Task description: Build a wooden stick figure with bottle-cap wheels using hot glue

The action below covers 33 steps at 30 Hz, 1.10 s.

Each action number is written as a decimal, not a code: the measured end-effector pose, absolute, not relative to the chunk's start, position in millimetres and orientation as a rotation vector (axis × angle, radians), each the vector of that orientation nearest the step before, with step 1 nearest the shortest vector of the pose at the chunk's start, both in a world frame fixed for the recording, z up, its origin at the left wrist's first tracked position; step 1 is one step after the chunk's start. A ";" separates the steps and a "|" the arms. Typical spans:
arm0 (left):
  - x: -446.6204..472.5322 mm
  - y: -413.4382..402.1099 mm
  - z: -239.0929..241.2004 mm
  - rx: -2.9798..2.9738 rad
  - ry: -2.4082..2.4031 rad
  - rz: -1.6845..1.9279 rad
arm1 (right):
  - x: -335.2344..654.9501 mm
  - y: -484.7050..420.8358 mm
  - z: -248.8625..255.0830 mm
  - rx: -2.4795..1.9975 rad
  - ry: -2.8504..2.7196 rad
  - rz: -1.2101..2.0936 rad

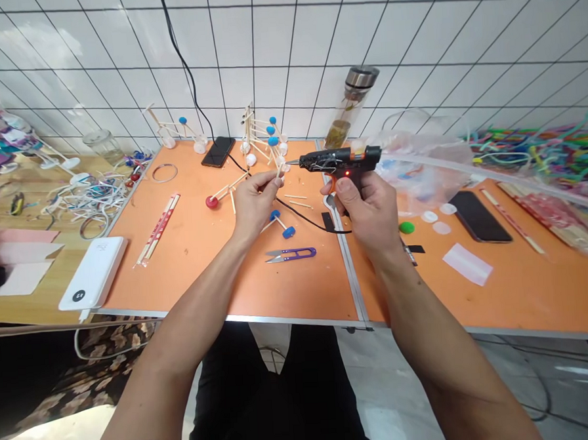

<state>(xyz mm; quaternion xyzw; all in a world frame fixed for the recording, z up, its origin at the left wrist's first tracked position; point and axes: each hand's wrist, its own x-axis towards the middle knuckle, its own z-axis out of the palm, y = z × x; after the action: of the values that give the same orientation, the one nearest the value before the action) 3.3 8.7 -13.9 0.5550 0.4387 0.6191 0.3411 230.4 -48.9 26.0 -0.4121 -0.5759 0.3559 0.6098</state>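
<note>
Glue gun (pixel 340 159), grasped by the right hand (pixel 372 206) right of centre, is aimed at a small pale piece (pixel 280 169) pinched mid-frame by the left hand (pixel 257 199), which could be burned if the nozzle (pixel 293 162) is nudged leftward

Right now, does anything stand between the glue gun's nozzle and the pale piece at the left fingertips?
Nothing visible does: the nozzle of the glue gun ends right beside the pale piece; whether they touch is unclear.

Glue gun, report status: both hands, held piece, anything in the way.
Right hand gripping glue gun, red light lit. Left hand pinching small pale piece near nozzle. Black cable crossing table between hands.
</note>
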 end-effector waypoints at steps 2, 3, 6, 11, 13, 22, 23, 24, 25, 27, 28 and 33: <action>4.1 7.7 -13.0 1.445 1.150 1.603 | 229.5 -50.0 26.9 -0.950 -1.299 0.844; 4.6 7.3 -12.6 1.444 1.152 1.602 | 229.2 -50.2 27.0 -0.952 -1.288 0.852; 6.0 6.3 -11.6 1.445 1.150 1.600 | 228.4 -49.9 27.2 -0.952 -1.275 0.867; 6.5 5.3 -10.9 1.451 1.147 1.600 | 226.4 -51.1 30.1 -0.953 -1.289 0.851; 6.4 5.3 -11.3 1.456 1.138 1.604 | 225.7 -52.1 31.8 -0.947 -1.304 0.847; 6.7 5.0 -11.8 1.460 1.148 1.604 | 225.4 -53.2 33.4 -0.959 -1.294 0.832; 6.8 5.0 -11.6 1.463 1.137 1.609 | 225.5 -53.0 33.0 -0.955 -1.307 0.825; 6.8 5.0 -11.5 1.466 1.130 1.613 | 225.6 -52.9 32.8 -0.952 -1.314 0.822; 6.8 5.0 -11.4 1.469 1.129 1.613 | 225.7 -52.8 32.6 -0.951 -1.314 0.823; 7.0 5.3 -11.7 1.468 1.140 1.607 | 225.7 -52.9 32.5 -0.955 -1.297 0.834; 7.0 5.6 -11.9 1.468 1.145 1.605 | 225.6 -53.0 32.5 -0.957 -1.287 0.838; 7.0 6.4 -13.6 1.488 1.124 1.615 | 226.1 -53.3 31.0 -0.966 -1.295 0.834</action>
<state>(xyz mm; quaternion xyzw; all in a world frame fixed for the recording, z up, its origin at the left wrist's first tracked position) 7.0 6.4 -13.6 0.5691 0.4300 0.6178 0.3309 226.1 -53.3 31.0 -0.4193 -0.5617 0.3620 0.6145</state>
